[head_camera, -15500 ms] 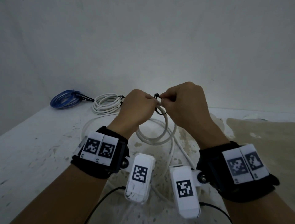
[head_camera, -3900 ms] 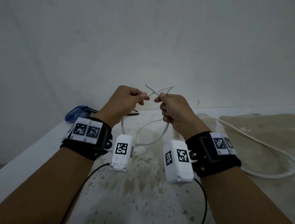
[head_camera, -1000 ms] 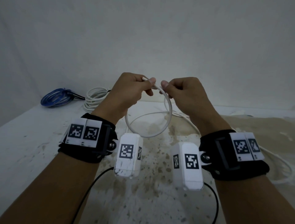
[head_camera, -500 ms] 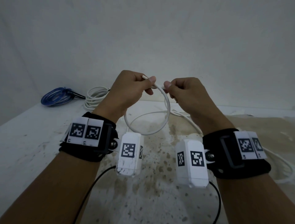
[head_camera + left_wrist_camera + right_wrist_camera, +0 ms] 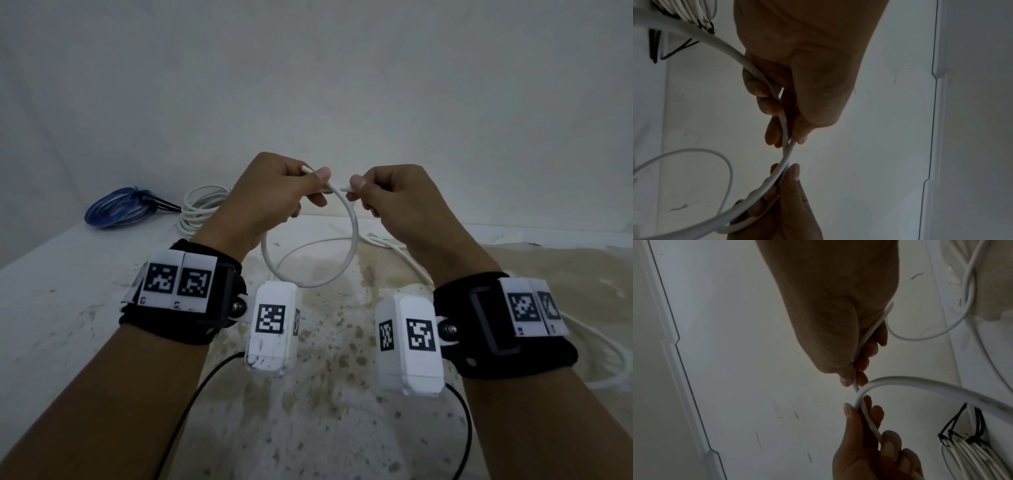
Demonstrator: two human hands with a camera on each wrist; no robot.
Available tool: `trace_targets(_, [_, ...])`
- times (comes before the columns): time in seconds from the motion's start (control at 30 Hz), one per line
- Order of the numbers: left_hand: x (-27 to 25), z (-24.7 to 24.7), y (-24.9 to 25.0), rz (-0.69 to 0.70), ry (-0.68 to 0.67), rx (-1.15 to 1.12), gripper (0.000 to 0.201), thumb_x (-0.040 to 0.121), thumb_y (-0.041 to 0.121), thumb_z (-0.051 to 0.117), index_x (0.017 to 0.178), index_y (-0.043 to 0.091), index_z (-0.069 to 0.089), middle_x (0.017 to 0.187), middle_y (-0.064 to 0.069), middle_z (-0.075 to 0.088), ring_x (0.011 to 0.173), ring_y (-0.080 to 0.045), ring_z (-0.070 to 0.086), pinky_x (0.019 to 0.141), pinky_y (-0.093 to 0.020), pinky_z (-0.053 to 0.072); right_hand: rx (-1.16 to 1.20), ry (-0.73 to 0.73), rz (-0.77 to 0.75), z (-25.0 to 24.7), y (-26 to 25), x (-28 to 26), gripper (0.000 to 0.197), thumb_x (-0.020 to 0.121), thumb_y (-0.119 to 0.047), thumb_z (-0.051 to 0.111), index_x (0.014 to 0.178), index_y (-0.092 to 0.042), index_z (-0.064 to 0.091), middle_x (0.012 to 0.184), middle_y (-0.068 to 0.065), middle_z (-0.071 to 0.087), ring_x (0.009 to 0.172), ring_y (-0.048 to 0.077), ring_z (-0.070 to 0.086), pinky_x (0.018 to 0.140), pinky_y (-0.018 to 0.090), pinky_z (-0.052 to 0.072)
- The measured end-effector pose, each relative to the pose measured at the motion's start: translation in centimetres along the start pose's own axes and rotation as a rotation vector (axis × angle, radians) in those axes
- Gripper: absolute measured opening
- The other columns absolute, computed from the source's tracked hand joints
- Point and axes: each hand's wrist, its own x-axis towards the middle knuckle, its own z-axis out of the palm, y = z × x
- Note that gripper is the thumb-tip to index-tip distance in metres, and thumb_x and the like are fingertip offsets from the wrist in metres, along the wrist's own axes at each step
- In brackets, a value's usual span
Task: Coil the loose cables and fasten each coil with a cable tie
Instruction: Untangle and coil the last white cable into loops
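Slippage looked the main risk: the white cable (image 5: pixel 344 219) had only one loop formed, hanging between the two hands above the table (image 5: pixel 68 308), and its springy curve could pop open if either pinch loosened. The left hand (image 5: pixel 270 202) pinched the cable's end together with the returning strand between thumb and forefinger, while the right hand (image 5: pixel 394 202) pinched the strand just beside it, fingers curled. The long loose remainder trailed off to the right across the stained surface, and drawing it in too fast might snag or twist it, spoiling the coil's shape. No loose cable tie showed within reach in any view, so fastening might later force a one-handed hold. The head view alone showed the blue coil (image 5: pixel 116 207) and the white coil (image 5: pixel 202 209) lying near the wall, well apart from the hands. The wrist views revealed what the head view hid: two strands lying side by side under the fingertips (image 5: pixel 772 107), and black ties (image 5: pixel 953 430) on the finished white bundle.
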Motion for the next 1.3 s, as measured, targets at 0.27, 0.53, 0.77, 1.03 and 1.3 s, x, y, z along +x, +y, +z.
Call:
trace_targets(0.27, [-0.2, 0.8, 0.5, 0.128, 0.076, 0.143, 0.028, 0.091, 0.037, 0.066, 0.073, 0.016, 0.075, 0.061, 0.007, 0.067, 0.055, -0.002, 0.057, 0.059, -0.025, 0.044, 0.075, -0.358, 0.109, 0.0, -1.1, 0.3, 0.041, 0.101, -0.041, 0.051, 0.094, -0.005, 0.071, 0.078, 0.007, 0.076, 0.072, 0.019, 0.074, 0.069, 0.026, 0.058])
trace_targets(0.53, [-0.7, -2.2, 3.3, 0.02, 0.064, -0.028, 0.035, 0.097, 0.042, 0.055, 0.091, 0.013, 0.074, 0.085, -0.001, 0.074, 0.069, -0.014, 0.065, 0.069, -0.03, 0.053, 0.412, -0.412, 0.259, -1.9, -3.4, 0.9, 0.03, 0.095, -0.036, 0.056, 0.08, -0.011, 0.06, 0.06, 0.001, 0.06, 0.051, 0.013, 0.056, 0.062, 0.028, 0.053])
trace_targets(0.77, [-3.5, -4.1, 5.0, 0.016, 0.092, -0.144, 0.025, 0.103, 0.035, 0.047, 0.123, 0.022, 0.057, 0.107, 0.003, 0.07, 0.09, -0.019, 0.071, 0.082, -0.032, 0.054, 0.5, -0.387, 0.322, -4.2, -7.2, -0.1, 0.03, 0.101, -0.037, 0.05, 0.08, -0.015, 0.053, 0.053, -0.006, 0.03, 0.045, 0.009, 0.029, 0.053, 0.023, 0.04])
trace_targets(1.03, [-5.0, -2.9, 7.8, 0.255, 0.065, 0.186, 0.023, 0.097, 0.021, 0.057, 0.087, 0.022, 0.078, 0.07, 0.009, 0.071, 0.059, -0.011, 0.05, 0.064, -0.036, 0.048, 0.42, -0.402, 0.325, -5.1, -8.6, -1.6, 0.031, 0.101, -0.034, 0.05, 0.09, -0.009, 0.064, 0.053, -0.003, 0.041, 0.047, 0.012, 0.04, 0.055, 0.027, 0.043])
trace_targets(1.3, [-4.8, -2.7, 7.4, 0.241, 0.099, 0.153, 0.017, 0.098, 0.022, 0.056, 0.103, 0.018, 0.072, 0.091, 0.007, 0.074, 0.071, -0.009, 0.068, 0.062, -0.024, 0.052, 0.453, -0.439, 0.357, -5.6, -9.0, -1.1, 0.031, 0.104, -0.033, 0.045, 0.081, -0.015, 0.054, 0.054, -0.005, 0.036, 0.047, 0.011, 0.036, 0.053, 0.024, 0.04])
